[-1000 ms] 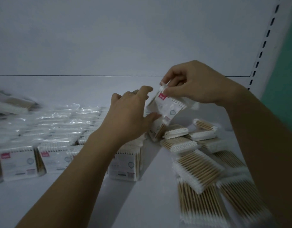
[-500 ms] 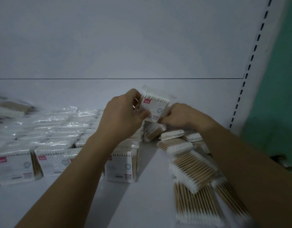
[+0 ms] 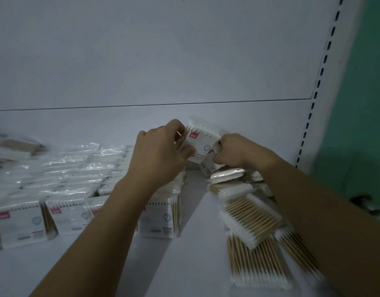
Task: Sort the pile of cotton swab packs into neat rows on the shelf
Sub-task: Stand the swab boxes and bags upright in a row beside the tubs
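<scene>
Currently: 1 pack in hand at the back of the shelf, loose pile unsorted

Overall, the white shelf (image 3: 184, 264) carries 2 groups. On your left stand the sorted rows (image 3: 62, 202), packs upright with labels facing you, running back toward the rear panel. On your right lies the loose pile (image 3: 249, 215), packs flat and fanned at mixed angles, several overlapping, the nearest one close to the front edge.

Between them, raised above the shelf near the rear panel, is the cotton swab pack (image 3: 200, 144) now being handled. Its label faces you and its white tips point up, tilted slightly.

Your left hand (image 3: 161, 155) is closed on the pack's left side, thumb in front. Your right hand (image 3: 234, 151) pinches the lower right corner, fingers curled narrow. Whether your right hand also touches the pack lying beneath it cannot be told.

Risks from this point, in my judgement:
1. The film wrap looks slick; a corner pinch alone may let the pack twist or slip as you lower it.
2. The rightmost row (image 3: 161, 213) sits directly under your left forearm; a low wrist could topple its upright packs.
3. Your right forearm hangs over the pile; dragging it back could push the near packs off the front edge.
4. Setting the pack down tilted would break the row's line.
</scene>
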Available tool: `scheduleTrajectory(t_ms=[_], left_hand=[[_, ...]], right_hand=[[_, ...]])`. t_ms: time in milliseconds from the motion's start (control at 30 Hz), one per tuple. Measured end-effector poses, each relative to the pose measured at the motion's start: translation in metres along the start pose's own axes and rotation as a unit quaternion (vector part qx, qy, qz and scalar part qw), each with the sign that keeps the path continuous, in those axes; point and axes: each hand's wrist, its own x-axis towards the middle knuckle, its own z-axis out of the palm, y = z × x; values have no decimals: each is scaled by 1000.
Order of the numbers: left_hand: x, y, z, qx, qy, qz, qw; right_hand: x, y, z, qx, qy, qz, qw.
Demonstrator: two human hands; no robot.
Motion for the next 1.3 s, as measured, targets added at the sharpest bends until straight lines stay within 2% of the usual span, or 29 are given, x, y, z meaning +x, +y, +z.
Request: scheduleTrajectory(t_ms=[100,167,400,600,733,1000,1167,1233,1300], left_hand=[[1,-1,0,17,11,7,1000],[1,-1,0,26,13,10,1000],[2,-3,0,-22,14,-19,999],[5,-6,-4,-72,34,-56,995],[6,-7,-10,-82,56,-67,993],[6,-8,-10,-78,49,-68,993],[5,-8,-7,-79,47,-63,994],[5,-8,-7,-78,43,-63,994],[6,-8,-7,-78,41,-63,994]], right_hand=[[3,4,-4,-89,11,-16,996],[3,3,-4,-102,20,-24,994],[8,0,12,-39,112,-20,993],[10,-5,20,-4,141,-28,990],[14,-7,23,13,116,-28,993],[10,4,13,67,100,-66,991],[7,4,-7,31,36,-84,995],[6,3,-17,14,33,-75,997],[1,3,-26,-12,-2,-64,998]])
